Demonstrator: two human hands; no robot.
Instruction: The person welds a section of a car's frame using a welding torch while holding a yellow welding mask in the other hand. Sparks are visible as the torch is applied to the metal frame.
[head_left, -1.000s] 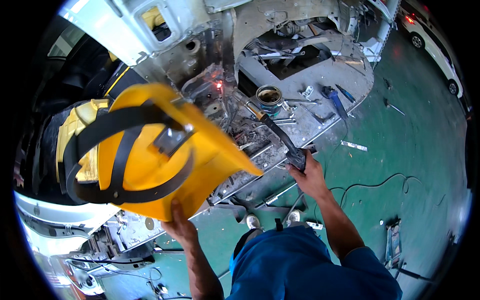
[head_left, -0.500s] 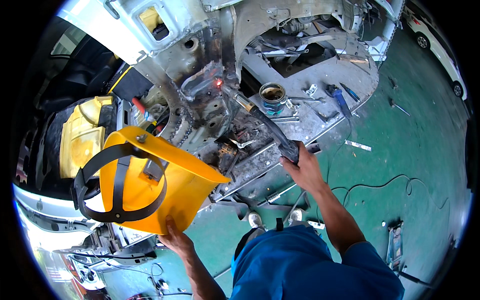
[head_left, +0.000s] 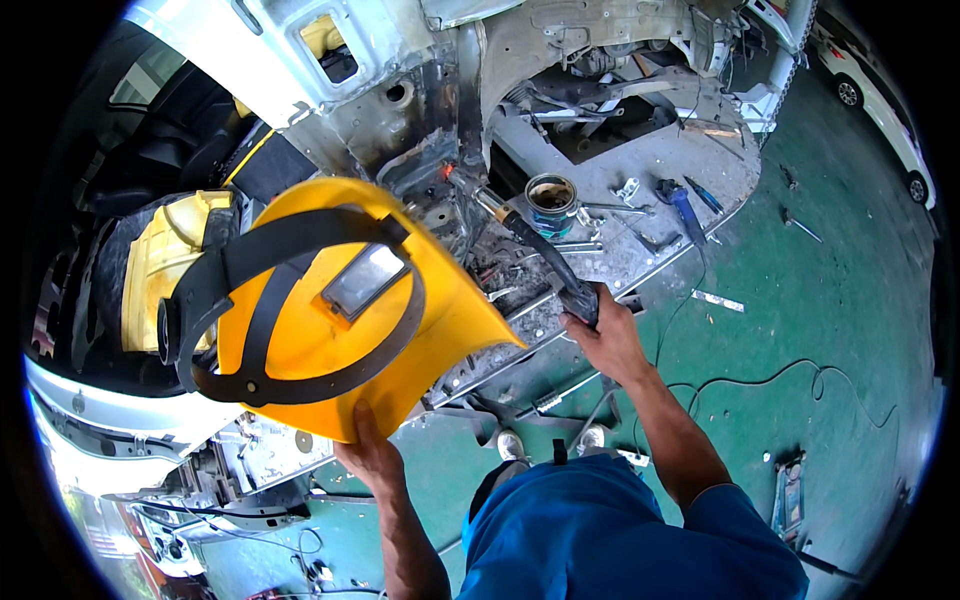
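My left hand [head_left: 372,452] is closed on the lower edge of a yellow welding mask [head_left: 300,345], its thumb on the inner side. The mask's black headband and dark viewing window face me. In my right hand [head_left: 610,335] is the black handle of a welding torch [head_left: 545,250]. The torch points up and left, its tip at a small red-glowing spot [head_left: 447,172] on the scorched bare metal of a car body [head_left: 425,110]. Part of that metal is hidden behind the mask.
On the grey platform [head_left: 690,135] are an open tin can [head_left: 551,195], a blue-handled power tool [head_left: 680,208] and several hand tools. A cable [head_left: 760,372] trails over the green floor. A floor jack [head_left: 789,495] stands right; a white car [head_left: 880,110] is parked beyond.
The mask has moved up and to the right with my left hand and now covers more of the metal. The torch stays nearly in place, and the red glow looks dimmer.
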